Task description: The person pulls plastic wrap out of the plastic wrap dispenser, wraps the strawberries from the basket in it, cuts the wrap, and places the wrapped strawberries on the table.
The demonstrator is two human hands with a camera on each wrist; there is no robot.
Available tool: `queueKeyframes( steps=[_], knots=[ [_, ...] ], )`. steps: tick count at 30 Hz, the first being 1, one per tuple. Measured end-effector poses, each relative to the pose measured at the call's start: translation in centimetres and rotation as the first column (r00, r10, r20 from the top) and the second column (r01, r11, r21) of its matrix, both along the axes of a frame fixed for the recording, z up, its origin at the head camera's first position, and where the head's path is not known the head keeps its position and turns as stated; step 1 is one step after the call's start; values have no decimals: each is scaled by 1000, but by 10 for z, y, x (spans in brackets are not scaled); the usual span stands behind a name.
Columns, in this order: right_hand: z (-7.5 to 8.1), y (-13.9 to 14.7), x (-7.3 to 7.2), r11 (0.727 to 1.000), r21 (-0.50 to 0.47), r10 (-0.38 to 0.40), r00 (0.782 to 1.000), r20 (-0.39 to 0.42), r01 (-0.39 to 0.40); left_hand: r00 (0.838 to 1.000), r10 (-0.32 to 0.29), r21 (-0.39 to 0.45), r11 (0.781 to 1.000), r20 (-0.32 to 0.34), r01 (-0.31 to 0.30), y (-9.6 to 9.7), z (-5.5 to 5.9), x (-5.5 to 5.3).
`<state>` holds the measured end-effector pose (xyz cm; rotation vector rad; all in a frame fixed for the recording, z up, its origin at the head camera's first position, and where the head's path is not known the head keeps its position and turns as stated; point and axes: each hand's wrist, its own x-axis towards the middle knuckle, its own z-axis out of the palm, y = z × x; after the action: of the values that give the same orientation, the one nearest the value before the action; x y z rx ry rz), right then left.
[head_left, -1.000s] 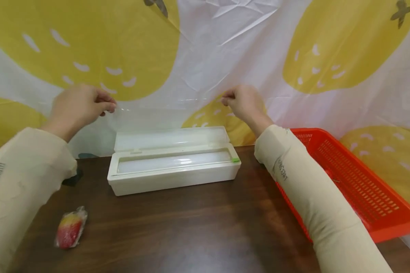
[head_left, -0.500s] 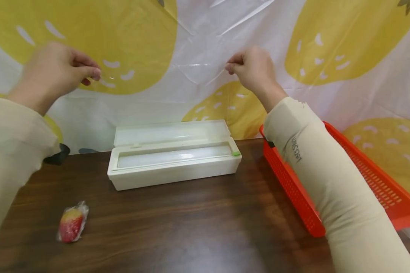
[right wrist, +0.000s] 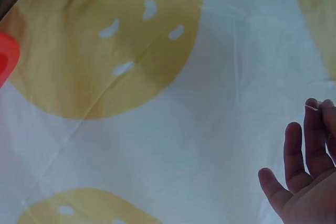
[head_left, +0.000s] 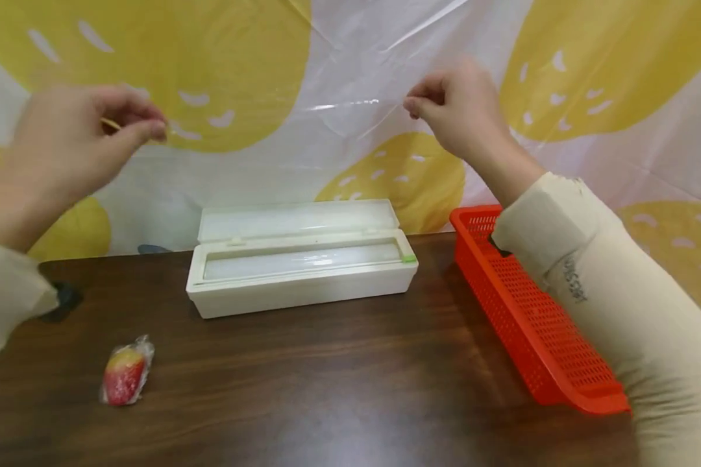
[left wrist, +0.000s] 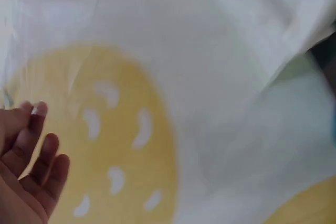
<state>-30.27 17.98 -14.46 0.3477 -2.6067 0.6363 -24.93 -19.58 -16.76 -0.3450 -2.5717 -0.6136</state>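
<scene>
A sheet of clear cling film (head_left: 344,104) stretches between my raised hands, showing mostly as bright glints. Thumb and forefinger of my left hand (head_left: 76,136) pinch one side of it, the other fingers curving loosely in the left wrist view. My right hand (head_left: 458,107) pinches the opposite side between thumb and fingertip. Below them on the table, a white cling film dispenser (head_left: 304,285) has its lid (head_left: 298,220) raised, with the roll (head_left: 300,261) visible inside. At the left lies a red and yellow fruit (head_left: 124,376) wrapped in clear film.
A red plastic basket (head_left: 493,301) stands on the right, partly under my right forearm. Behind the brown wooden table (head_left: 304,383) hangs a white cloth (head_left: 251,178) with large yellow fruit prints. A green piece (head_left: 408,259) sits at the dispenser's right end.
Both hands have risen away from the dispenser and spread wider apart, keeping the film between them. The dispenser and wrapped fruit stay in place.
</scene>
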Motion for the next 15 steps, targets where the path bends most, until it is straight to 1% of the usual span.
queueKeyframes(
  steps=[1, 2, 3, 4, 5, 6, 7, 8, 9, 10, 11, 12, 13, 15],
  knots=[
    [-2, 1, 10, 1000, 0, 31, 999, -9, -31, 998, -42, -4, 999, -49, 42, -2, -11, 14],
    [-5, 3, 22, 998, 5, 68, 997, -19, -68, 992, -86, -5, 996, -94, 86, -3, -24, 28],
    [-9, 4, 34, 994, 25, 111, 993, -43, -110, 982, -131, -16, 991, -135, 130, -5, -37, 43],
    [-12, 6, 47, 986, 55, 162, 984, -78, -158, 968, -187, -33, 982, -169, 184, -8, -50, 57],
    [-18, 7, 60, 973, 101, 220, 967, -125, -208, 948, -245, -66, 969, -201, 236, -10, -62, 71],
    [-25, 9, 73, 955, 153, 279, 945, -168, -255, 926, -308, -85, 951, -219, 296, -11, -74, 83],
    [-33, 11, 85, 932, 211, 338, 919, -203, -296, 903, -362, -122, 932, -229, 343, -12, -86, 93],
    [-42, 12, 97, 903, 272, 395, 890, -229, -331, 887, -404, -165, 913, -225, 374, -13, -96, 102],
    [-52, 14, 107, 874, 331, 443, 861, -248, -355, 871, -442, -214, 892, -216, 399, -12, -106, 110],
    [-62, 16, 116, 846, 384, 481, 839, -253, -369, 858, -472, -261, 871, -205, 417, -12, -114, 117],
    [-72, 17, 124, 821, 430, 506, 827, -243, -376, 852, -486, -304, 856, -195, 419, -11, -122, 123],
    [-83, 17, 131, 797, 469, 524, 821, -227, -380, 846, -499, -330, 843, -188, 424, -10, -129, 127],
    [-93, 18, 136, 775, 502, 538, 817, -205, -384, 846, -501, -359, 835, -181, 418, -9, -136, 131],
    [-112, 19, 145, 741, 539, 559, 814, -161, -402, 841, -518, -362, 823, -159, 438, -9, -150, 135]
  ],
)
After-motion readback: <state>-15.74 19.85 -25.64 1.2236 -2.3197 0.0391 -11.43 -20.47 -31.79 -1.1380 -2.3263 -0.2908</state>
